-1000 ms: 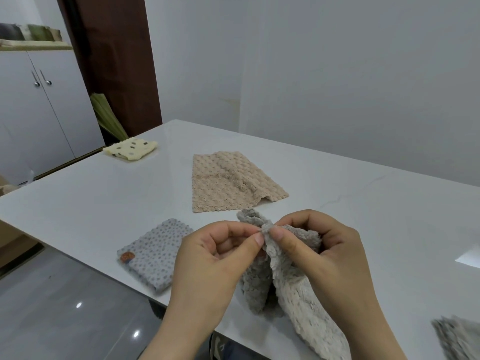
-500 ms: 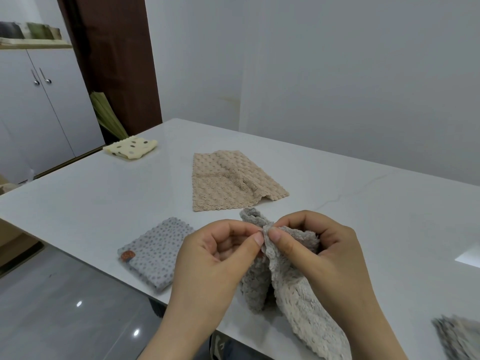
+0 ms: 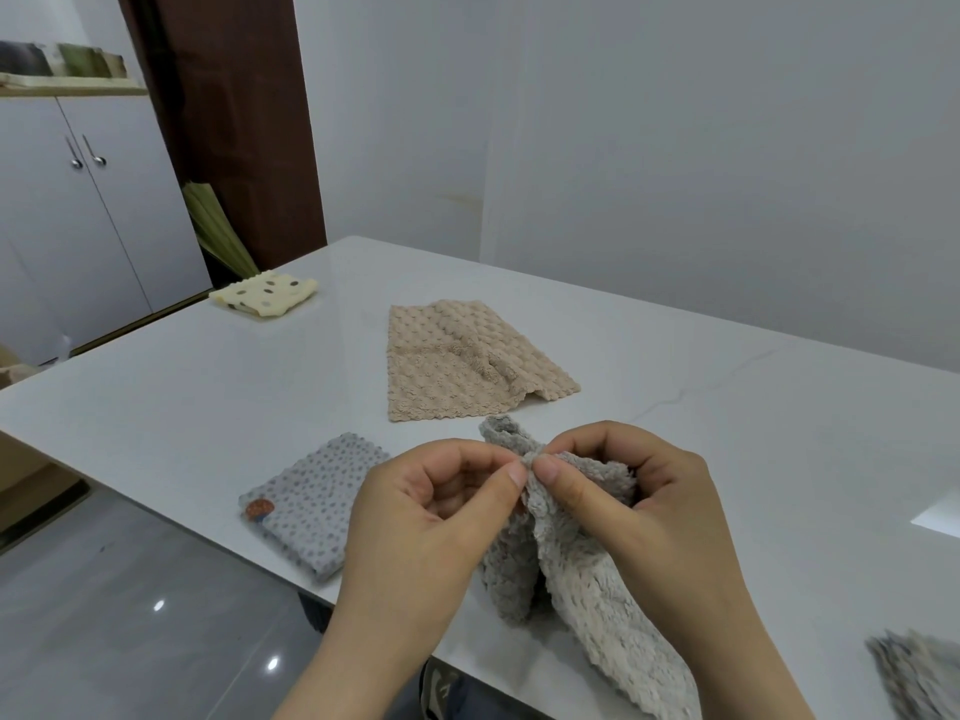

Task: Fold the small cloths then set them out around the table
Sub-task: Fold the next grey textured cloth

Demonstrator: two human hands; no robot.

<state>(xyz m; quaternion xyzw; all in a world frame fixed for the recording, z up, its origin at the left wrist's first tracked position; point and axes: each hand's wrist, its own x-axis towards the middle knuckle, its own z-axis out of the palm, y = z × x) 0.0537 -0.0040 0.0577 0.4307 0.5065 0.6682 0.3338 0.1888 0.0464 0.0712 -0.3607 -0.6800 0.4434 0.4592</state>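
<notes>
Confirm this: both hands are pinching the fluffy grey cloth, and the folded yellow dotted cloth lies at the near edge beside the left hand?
Not quite. The head view shows the grey dotted cloth at the near edge beside the left hand; the yellow cloth lies at the far left corner. Both hands, with the right hand, do pinch the fluffy cloth.

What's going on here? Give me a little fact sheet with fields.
surface: white table
in hand: fluffy grey cloth, unfolded
left hand: pinching the cloth's top edge
right hand: pinching the same edge
already folded: grey dotted cloth, near edge; yellow dotted cloth, far left corner
waiting: beige cloth, loosely laid at centre
</notes>
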